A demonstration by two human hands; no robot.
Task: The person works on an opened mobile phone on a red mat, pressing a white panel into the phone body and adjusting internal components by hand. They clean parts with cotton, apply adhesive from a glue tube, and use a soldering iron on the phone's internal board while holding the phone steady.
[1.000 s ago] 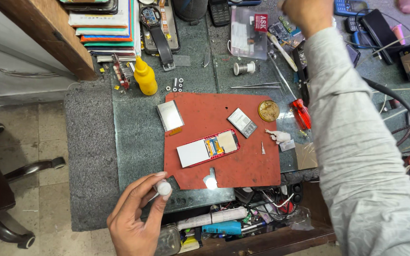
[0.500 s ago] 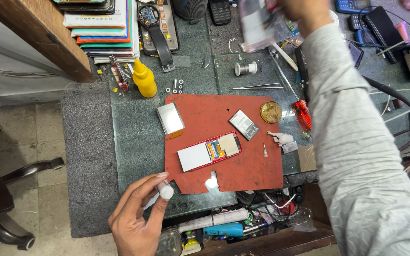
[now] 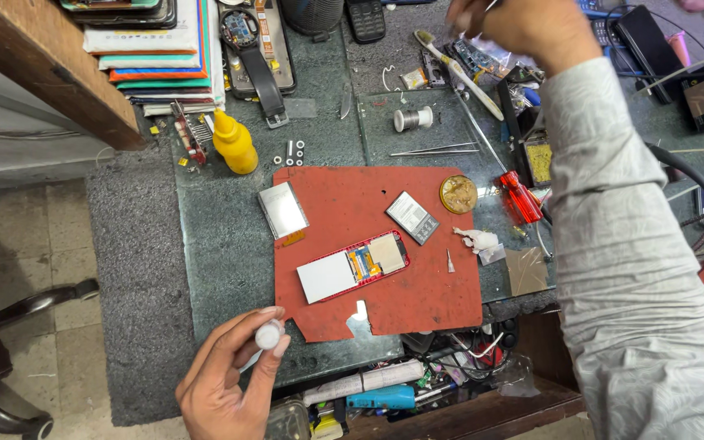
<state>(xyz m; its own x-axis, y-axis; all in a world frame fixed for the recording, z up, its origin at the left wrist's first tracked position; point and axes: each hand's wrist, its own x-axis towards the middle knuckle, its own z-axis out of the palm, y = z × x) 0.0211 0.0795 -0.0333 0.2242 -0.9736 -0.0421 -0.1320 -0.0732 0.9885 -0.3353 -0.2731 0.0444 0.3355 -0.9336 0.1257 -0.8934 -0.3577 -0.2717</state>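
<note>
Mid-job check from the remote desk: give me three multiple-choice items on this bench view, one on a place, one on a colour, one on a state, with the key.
1. Where does the opened phone lie?
A. On the red mat
B. On the grey carpet strip
C. On the stack of books

2. What colour is the squeeze bottle near the mat's upper left corner?
A. Blue
B. Yellow
C. White

3. What is the left hand doing?
A. Lying flat and empty on the mat
B. Pinching a small white tube between thumb and fingers
C. Gripping the red-handled screwdriver

Key: 1 A, the phone rests inside the mat's edges. 2 B, bottle and nozzle are yellow. 3 B, the white cap shows between the fingertips below the mat; the screwdriver lies untouched on the glass. The right hand is raised at the top edge; what it holds is blurred.
</note>
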